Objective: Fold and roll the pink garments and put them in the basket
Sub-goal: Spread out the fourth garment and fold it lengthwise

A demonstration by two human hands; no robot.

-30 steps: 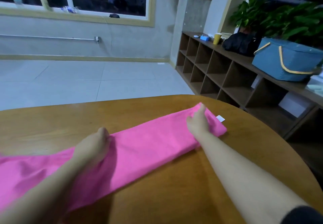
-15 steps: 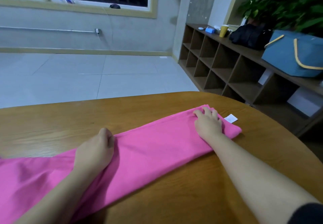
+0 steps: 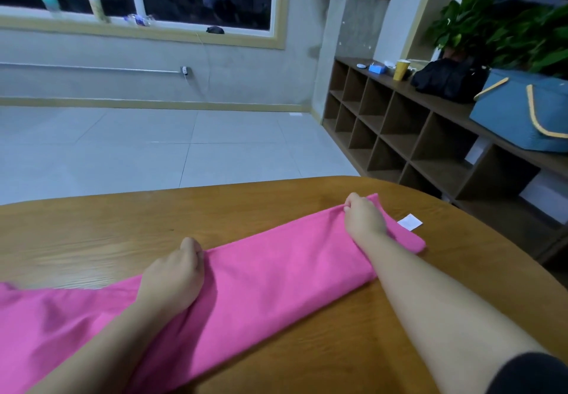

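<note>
Lying across the round wooden surface (image 3: 307, 347) is a pink garment (image 3: 270, 280), folded into a long band that runs from the near left edge up towards the far right. A small white label (image 3: 410, 221) pokes out from its far right end and lies on the wood.

The left hand (image 3: 172, 277) sits near the middle of the band, fingers curled over its far edge, its grip clenched on the cloth there. The right hand (image 3: 364, 215) is at the far right end, fingers bent and pinching the far edge of the garment, which bunches up a little under the fingertips. Both forearms lie across the cloth; a dark sleeve (image 3: 528, 375) shows at the right arm, low in view.

Well apart from the garment, on top of a wooden cubby shelf (image 3: 399, 135) along the right wall, stands a blue basket (image 3: 516, 117) with yellow-trimmed handles. Beside it on the shelf top are a black bag (image 3: 445, 78), a yellow cup (image 3: 401, 69) and a small blue box (image 3: 377, 69), with green plants (image 3: 498, 31) behind. Bottles stand on the window sill (image 3: 138, 25) above the tiled floor (image 3: 153, 148).
</note>
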